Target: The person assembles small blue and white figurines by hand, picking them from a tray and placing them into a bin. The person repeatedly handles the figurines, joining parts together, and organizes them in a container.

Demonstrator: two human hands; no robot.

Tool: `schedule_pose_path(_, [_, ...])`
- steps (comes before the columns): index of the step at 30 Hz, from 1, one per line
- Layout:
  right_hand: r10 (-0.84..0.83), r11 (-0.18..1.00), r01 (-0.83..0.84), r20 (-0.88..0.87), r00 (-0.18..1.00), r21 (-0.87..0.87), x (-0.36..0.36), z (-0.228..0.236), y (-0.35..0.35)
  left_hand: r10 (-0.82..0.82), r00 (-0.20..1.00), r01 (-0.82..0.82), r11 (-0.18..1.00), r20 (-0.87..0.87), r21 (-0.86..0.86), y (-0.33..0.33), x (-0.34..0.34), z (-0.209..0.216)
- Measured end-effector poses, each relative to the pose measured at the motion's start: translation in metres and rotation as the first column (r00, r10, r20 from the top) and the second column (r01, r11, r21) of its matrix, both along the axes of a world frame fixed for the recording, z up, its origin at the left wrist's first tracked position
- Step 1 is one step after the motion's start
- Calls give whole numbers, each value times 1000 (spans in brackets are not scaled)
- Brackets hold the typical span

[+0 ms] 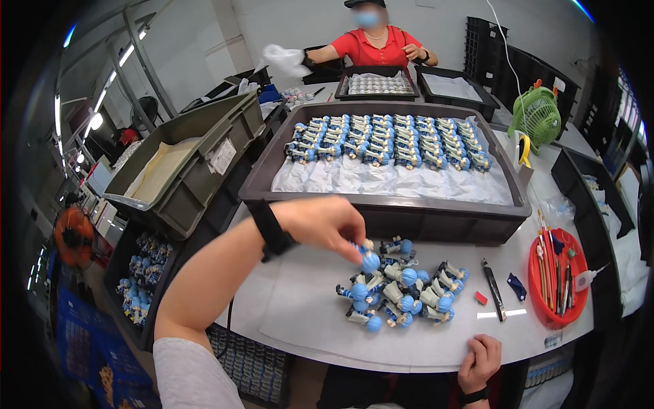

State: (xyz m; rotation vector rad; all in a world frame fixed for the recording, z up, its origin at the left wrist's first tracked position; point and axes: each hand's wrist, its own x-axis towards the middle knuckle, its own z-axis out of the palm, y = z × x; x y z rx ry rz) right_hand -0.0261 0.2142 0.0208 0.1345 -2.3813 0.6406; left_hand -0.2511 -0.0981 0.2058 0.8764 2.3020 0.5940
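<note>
My left hand reaches over the table with its fingers closed on a small figurine with blue hair. The fingers hide part of its body. Below it lies a loose pile of similar figurines, blue-haired and in pale grey and blue, mostly on their sides. At the table's front edge, right of the pile, my right hand rests with curled fingers and no object visible in it. Beyond the pile stands a large dark tray, holding rows of figurines on a white plastic liner.
To the right are a red basket of brushes and tools, a black pen-like tool, a small red piece and a green fan. An olive crate stands left. Across the table, a person in red holds white plastic.
</note>
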Motion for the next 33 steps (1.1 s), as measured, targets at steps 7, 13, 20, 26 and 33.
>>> schedule_pose_path(7, [18,1000,-18,12,1000,-12,-3,1,0,-190,967,195,981,-172,17,15,19,-50])
schedule_pose_path(13, [-20,1000,20,25,999,2,-2,-2,5,59,934,5,984,-352,178,31,-50,17])
schedule_pose_path(20, [56,998,-56,3,998,21,-5,12,6,-15,859,-142,954,-512,-266,30,-182,-14])
schedule_pose_path(26, [26,998,-27,35,999,48,-7,12,8,-34,888,-243,813,-459,-530,66,-223,-43])
schedule_pose_path(33, [48,998,-50,55,997,37,-8,13,11,-78,865,-183,871,-496,-456,52,-241,-63])
